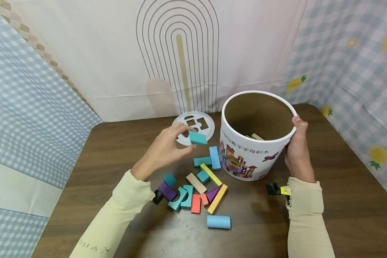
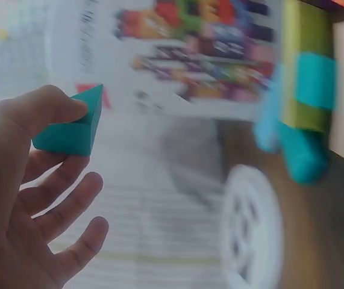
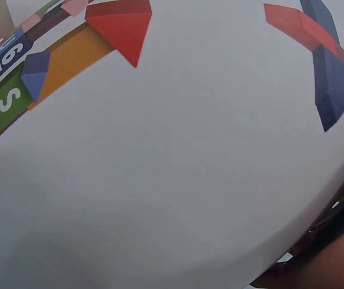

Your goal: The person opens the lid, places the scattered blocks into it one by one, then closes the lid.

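Observation:
My left hand [image 1: 166, 147] pinches a teal triangular block [image 1: 198, 138] between thumb and fingers, above the table and left of a white bucket [image 1: 237, 152]. In the left wrist view, the block [image 2: 69, 133] shows a wedge shape, and the other fingers are spread loosely. My right hand [image 1: 299, 154] grips the bucket's right rim, thumb on top; its other fingers are mostly hidden behind the wall. The bucket stands tilted slightly, with a few blocks [image 1: 257, 137] visible deep inside. Its printed wall [image 3: 178, 150] fills the right wrist view.
Several loose blocks lie before the bucket, among them a yellow bar [image 1: 218, 199], a purple block [image 1: 167, 191], a red block [image 1: 195, 203] and a light blue cylinder [image 1: 218, 222]. A white lid with cutouts [image 1: 209, 123] lies behind my left hand. Curtains hang around the table [image 1: 116, 154].

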### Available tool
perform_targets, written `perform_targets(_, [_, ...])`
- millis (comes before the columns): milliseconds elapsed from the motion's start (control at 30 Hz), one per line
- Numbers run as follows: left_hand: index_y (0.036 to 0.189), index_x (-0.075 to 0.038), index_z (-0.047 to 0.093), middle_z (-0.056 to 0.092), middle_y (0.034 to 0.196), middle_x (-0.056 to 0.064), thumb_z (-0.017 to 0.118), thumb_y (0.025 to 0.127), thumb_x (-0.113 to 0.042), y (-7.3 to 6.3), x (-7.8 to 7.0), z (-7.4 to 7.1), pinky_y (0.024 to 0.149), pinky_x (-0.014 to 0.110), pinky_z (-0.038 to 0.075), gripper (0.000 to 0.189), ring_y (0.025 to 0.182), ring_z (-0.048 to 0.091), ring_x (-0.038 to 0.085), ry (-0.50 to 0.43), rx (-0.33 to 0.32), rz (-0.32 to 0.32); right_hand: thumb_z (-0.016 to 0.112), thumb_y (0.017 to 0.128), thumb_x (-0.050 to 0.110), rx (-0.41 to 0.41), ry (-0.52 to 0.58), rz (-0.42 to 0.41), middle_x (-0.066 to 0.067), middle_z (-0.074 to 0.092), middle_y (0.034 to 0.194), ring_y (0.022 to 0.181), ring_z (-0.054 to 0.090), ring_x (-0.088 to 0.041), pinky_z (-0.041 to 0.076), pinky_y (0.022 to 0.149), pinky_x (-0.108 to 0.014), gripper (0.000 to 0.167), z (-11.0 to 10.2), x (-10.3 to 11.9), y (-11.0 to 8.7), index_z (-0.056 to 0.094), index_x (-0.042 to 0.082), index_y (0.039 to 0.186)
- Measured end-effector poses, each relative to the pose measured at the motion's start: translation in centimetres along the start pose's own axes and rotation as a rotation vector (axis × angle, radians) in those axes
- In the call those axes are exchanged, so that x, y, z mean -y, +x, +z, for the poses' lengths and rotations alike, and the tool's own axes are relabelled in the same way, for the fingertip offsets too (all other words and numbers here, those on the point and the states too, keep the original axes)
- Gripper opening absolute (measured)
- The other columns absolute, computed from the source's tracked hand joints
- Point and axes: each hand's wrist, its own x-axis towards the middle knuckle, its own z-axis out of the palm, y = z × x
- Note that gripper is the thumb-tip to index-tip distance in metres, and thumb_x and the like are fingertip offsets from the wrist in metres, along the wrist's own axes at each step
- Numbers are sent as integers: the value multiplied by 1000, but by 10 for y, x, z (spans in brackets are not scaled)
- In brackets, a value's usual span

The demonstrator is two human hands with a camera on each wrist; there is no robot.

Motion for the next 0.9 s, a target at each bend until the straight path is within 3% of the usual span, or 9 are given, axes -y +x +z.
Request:
perform_targets(233, [125,-10,70,65,111,0,80,93,-19,33,-48,-8,85,31,52,35,99,59,13,-82,-37,174,34,105,42,10,9,-3,-3,53,133,121,47,-17,30,104,-31,48,-1,2,1,56,19,141])
perform_targets(467, [128,-3,68,65,111,3,78,94,-16,67,-88,-2,80,27,51,38,96,60,13,-108,14,318,33,104,43,6,7,4,-2,53,133,122,47,-16,31,104,-30,48,-2,2,1,56,21,140])
perform_targets(600, [130,-4,65,66,112,1,77,96,-18,86,-100,5,85,22,52,39,98,62,11,-101,82,317,33,105,41,-1,13,10,-1,53,134,123,47,-16,32,105,-28,48,-1,1,2,55,22,142])
perform_targets(667, [132,-5,63,66,112,0,76,97,-19,94,-102,10,92,20,50,40,100,62,8,-98,129,295,33,105,41,-9,7,17,0,52,135,124,46,-16,31,106,-28,48,0,0,1,54,22,144])
perform_targets(767, [135,-6,61,67,110,-1,76,98,-20,106,-104,18,92,19,49,42,101,62,8,-80,203,270,33,105,41,-18,-4,30,1,50,136,125,45,-15,30,108,-27,49,0,0,1,53,21,145])
perform_targets(900, [133,-9,63,67,111,-1,74,99,-21,120,-106,29,92,17,48,38,102,62,7,-27,339,227,33,105,42,-15,-8,36,1,51,135,124,45,-14,31,105,-26,50,0,0,0,53,22,146])
